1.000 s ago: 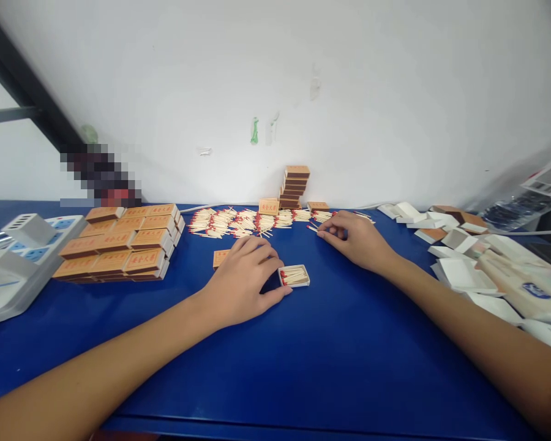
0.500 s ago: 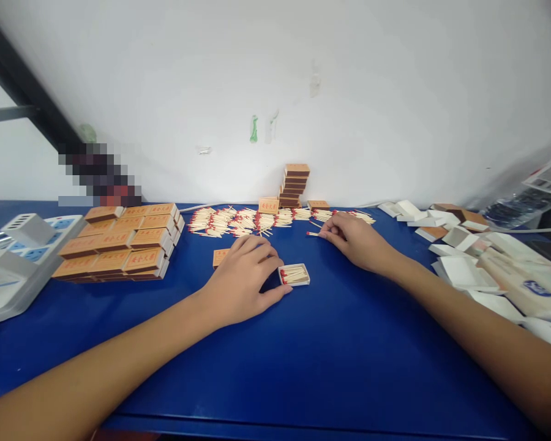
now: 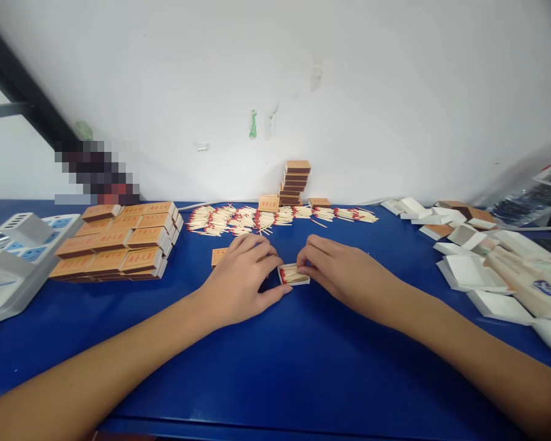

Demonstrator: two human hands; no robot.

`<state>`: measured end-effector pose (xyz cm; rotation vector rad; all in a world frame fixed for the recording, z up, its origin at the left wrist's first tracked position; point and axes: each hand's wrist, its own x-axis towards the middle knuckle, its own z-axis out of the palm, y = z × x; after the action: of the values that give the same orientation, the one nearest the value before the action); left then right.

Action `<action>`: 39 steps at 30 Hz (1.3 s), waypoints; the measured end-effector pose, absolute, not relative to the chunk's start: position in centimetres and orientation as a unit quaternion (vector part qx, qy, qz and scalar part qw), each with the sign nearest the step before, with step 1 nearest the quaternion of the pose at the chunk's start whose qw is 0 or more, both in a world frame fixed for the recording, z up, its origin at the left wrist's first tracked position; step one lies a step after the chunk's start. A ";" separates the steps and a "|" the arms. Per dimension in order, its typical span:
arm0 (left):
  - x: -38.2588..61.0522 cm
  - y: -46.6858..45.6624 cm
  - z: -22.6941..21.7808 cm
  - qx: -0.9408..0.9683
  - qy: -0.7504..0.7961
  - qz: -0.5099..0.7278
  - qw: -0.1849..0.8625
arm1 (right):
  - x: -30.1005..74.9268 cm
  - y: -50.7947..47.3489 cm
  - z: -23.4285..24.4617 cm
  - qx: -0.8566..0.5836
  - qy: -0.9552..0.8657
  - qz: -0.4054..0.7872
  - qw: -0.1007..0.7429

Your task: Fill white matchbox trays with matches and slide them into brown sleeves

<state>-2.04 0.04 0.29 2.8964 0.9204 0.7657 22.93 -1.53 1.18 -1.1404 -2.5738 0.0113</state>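
Head view. The left hand (image 3: 245,278), thumb and index finger apart, holds the left end of an open matchbox tray (image 3: 296,283) on the blue table (image 3: 275,367). The right hand (image 3: 328,263), fingertips drawn together, covers its right end; whether it grips a match cannot be told. Behind: loose red-tipped matches (image 3: 227,219), stacked matchboxes (image 3: 296,182). Left: piled matchboxes (image 3: 114,242), power strip (image 3: 27,260). Right: white trays (image 3: 472,272), tissue pack (image 3: 526,278).

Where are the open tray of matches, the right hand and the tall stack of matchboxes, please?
Open tray of matches (image 3: 298,283): head view, on its near wall.
Right hand (image 3: 338,266): head view, back of the hand.
Tall stack of matchboxes (image 3: 294,184): head view, around mid-height.
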 end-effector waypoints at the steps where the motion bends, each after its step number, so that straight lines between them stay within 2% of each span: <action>1: -2.0 0.0 0.3 0.924 0.294 0.244 0.004 | 22.9 -1.5 1.2 -0.399 -0.903 0.008 0.162; 5: -2.1 0.0 0.3 0.925 0.293 0.242 0.009 | 24.0 -0.1 1.0 -0.422 -0.878 0.053 0.219; 9: -2.0 0.0 0.4 0.926 0.289 0.244 0.010 | 26.7 3.3 0.0 -0.530 -0.794 0.014 0.298; 12: -2.0 0.0 0.4 0.926 0.290 0.242 0.012 | 28.3 5.7 -1.0 -0.600 -0.745 0.012 0.290; 16: -1.9 0.0 0.4 0.926 0.291 0.240 0.013 | 29.0 7.0 -1.6 -0.624 -0.729 0.023 0.281; 29: -1.9 0.1 0.4 0.926 0.289 0.240 0.015 | 28.8 7.0 -1.6 -0.632 -0.725 0.009 0.273; 39: -2.0 0.0 0.3 0.927 0.288 0.240 0.015 | 28.3 6.3 -1.8 -0.583 -0.759 0.007 0.289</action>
<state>-1.97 0.02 0.29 2.8840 0.8972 0.7460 28.33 6.34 -1.78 -1.5553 -2.0261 0.0176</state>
